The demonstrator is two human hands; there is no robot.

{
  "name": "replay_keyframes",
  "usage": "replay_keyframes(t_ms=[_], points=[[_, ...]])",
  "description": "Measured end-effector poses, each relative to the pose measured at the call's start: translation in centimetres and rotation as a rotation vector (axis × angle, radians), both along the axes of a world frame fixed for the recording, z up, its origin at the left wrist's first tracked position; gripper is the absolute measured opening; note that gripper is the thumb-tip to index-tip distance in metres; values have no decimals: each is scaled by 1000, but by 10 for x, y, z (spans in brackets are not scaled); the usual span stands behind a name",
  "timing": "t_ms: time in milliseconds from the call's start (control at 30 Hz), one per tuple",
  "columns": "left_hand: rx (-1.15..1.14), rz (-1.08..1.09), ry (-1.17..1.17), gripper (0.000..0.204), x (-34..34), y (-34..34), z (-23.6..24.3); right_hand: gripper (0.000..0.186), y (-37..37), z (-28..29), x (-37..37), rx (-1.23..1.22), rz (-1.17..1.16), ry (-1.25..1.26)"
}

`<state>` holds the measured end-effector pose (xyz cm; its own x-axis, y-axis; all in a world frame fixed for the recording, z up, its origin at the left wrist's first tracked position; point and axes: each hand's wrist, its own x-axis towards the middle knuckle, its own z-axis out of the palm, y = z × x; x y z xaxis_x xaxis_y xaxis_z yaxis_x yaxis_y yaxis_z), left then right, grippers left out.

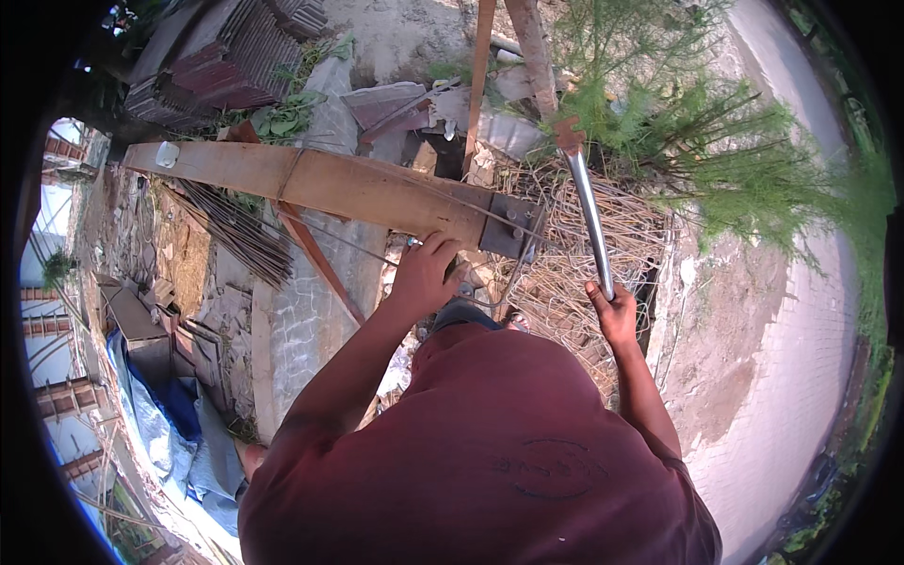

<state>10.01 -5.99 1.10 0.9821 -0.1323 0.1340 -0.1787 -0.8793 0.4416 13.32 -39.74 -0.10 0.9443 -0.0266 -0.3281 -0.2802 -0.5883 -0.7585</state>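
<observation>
A long wooden beam point(377, 193) runs across in front of me, with a dark metal plate point(497, 226) and upright pins fixed at its right end. At the beam's near edge, my left hand point(428, 273) is closed around a thin steel rod point(356, 245). To the right of that hand, a bent length of rod loops beside the plate. My right hand point(617, 315) grips the near end of a shiny metal pipe point(591, 212). The pipe slants away from me, and its far end meets a rusty brown part point(568, 135).
Many bent steel rod pieces point(574, 254) lie heaped beyond the plate and below the pipe. Straight rods point(240, 235) lie bundled at left. A small white container point(167, 153) sits on the beam. Feathery green branches point(716, 141) reach in at right. Corrugated sheets point(226, 66) are stacked far left.
</observation>
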Motion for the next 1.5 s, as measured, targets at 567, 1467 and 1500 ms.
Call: replay_keyframes(t_ms=[567, 1467, 1500], points=[[321, 635, 153, 67, 96, 170, -49, 37, -29, -33, 15, -31, 175, -39], [530, 487, 69, 65, 83, 191, -53, 13, 3, 67, 349, -859, 1374, -798], [519, 482, 54, 64, 82, 191, -52, 16, 6, 62, 356, -894, 1380, -727]])
